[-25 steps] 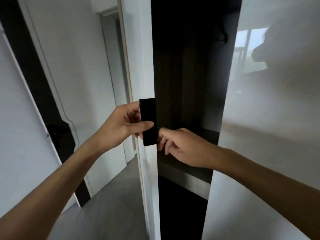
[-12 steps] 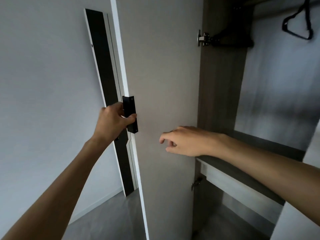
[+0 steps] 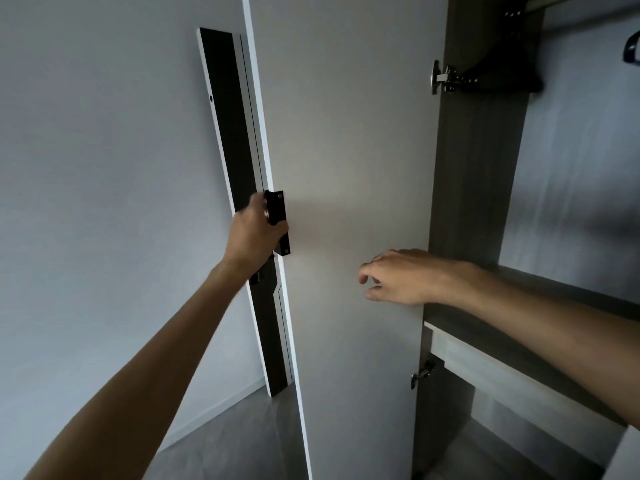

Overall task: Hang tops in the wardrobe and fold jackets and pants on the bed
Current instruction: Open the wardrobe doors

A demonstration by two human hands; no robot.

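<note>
The white wardrobe door (image 3: 346, 150) stands swung wide open in front of me. My left hand (image 3: 254, 233) grips the black handle (image 3: 278, 221) on the door's outer edge. My right hand (image 3: 398, 277) hovers in front of the door's inner face with loosely bent fingers and holds nothing. Inside the wardrobe at the upper right a dark hanger (image 3: 632, 50) hangs at the frame's edge under the rail (image 3: 554, 0). No clothes are in view.
A grey wooden partition (image 3: 478, 168) with metal hinges (image 3: 446, 77) carries the door. A shelf (image 3: 540, 327) runs under my right forearm. A dark-faced room door (image 3: 239, 202) stands behind the wardrobe door, beside a white wall (image 3: 104, 202) and grey floor (image 3: 235, 441).
The wardrobe door has swung from nearly closed to wide open under my left hand. My right hand let go of the door edge and now hovers free. The wardrobe interior has come into view.
</note>
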